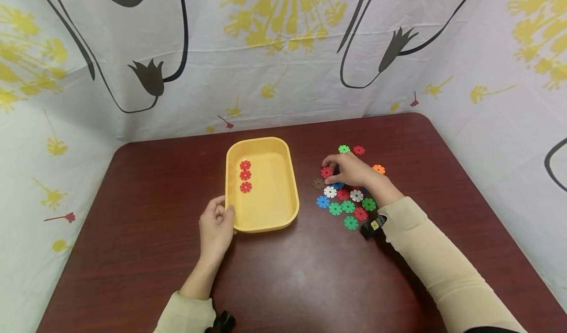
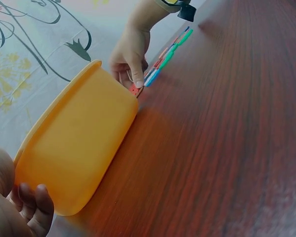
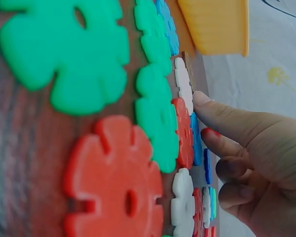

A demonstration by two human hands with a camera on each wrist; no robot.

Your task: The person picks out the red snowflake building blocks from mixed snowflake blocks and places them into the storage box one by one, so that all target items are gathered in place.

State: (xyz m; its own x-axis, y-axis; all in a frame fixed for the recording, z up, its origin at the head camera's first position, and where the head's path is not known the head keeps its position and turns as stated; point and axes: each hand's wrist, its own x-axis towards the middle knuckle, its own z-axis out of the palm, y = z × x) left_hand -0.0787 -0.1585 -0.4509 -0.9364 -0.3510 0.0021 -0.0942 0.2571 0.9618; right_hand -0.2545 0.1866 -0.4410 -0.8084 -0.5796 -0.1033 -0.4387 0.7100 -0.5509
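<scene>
With my left hand (image 1: pixel 216 230) I hold the yellow plastic tray (image 1: pixel 274 195) by its near left corner, thumb over the rim. Three red notched discs (image 1: pixel 245 175) lie in a column along the tray's left side. To the right of the tray, my right hand (image 1: pixel 353 170) reaches over a group of flat, flower-shaped plastic discs. Its thumb and forefinger pinch a red disc (image 1: pixel 327 172) at the group's left edge; in the left wrist view that red disc (image 2: pixel 135 90) shows at the fingertips. The right palm hides some discs beneath it.
Around my right hand lie green discs (image 1: pixel 348 206), white discs (image 1: pixel 330 191), a blue disc (image 1: pixel 323 202), a brown disc (image 1: pixel 317 184) and an orange disc (image 1: pixel 378 169). The dark red table (image 1: pixel 283 283) ends at a patterned cloth (image 1: pixel 292 91) behind.
</scene>
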